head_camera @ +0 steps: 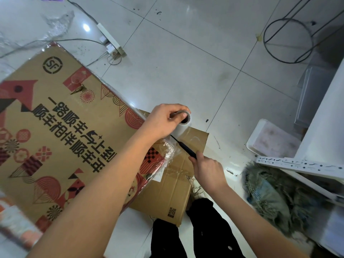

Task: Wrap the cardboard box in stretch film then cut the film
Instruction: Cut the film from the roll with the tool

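Fingers [183, 114] grip film roll [183, 123]; right hand [208, 169] holds knife [183, 147] beneath.

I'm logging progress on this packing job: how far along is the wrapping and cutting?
Wrapping looks done: clear film already covers the printed cardboard box, bunched at its near corner. Cutting is in hand: the left hand grips the film roll away from the box, while the right hand holds a black knife at the stretched film between roll and box. Left: severing the film; I can't tell if the cut has started.
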The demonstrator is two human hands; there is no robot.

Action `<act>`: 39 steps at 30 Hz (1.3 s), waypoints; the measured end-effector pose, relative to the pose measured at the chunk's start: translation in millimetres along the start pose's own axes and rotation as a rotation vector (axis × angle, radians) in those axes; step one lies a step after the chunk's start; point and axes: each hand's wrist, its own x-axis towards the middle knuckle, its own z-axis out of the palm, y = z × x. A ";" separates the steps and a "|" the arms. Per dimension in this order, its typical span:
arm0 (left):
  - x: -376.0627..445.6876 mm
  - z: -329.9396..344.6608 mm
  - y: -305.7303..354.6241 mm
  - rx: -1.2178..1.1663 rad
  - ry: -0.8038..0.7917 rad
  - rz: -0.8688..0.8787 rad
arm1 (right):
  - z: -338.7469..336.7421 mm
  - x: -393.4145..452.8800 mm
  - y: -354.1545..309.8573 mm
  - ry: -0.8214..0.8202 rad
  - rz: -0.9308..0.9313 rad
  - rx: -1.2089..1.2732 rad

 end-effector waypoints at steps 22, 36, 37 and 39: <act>0.3 0.3 0.1 -0.018 -0.021 0.025 | 31.9 12.2 6.6 -0.068 0.011 -0.035; 1.3 0.6 0.8 0.005 -0.027 0.050 | 48.7 16.2 16.4 -0.170 0.022 0.012; 0.8 0.8 -0.1 0.004 -0.029 0.056 | 51.8 18.5 12.9 -0.164 0.024 0.017; 0.2 1.8 -2.1 -0.006 -0.030 0.065 | 54.6 18.4 13.2 -0.152 0.047 0.023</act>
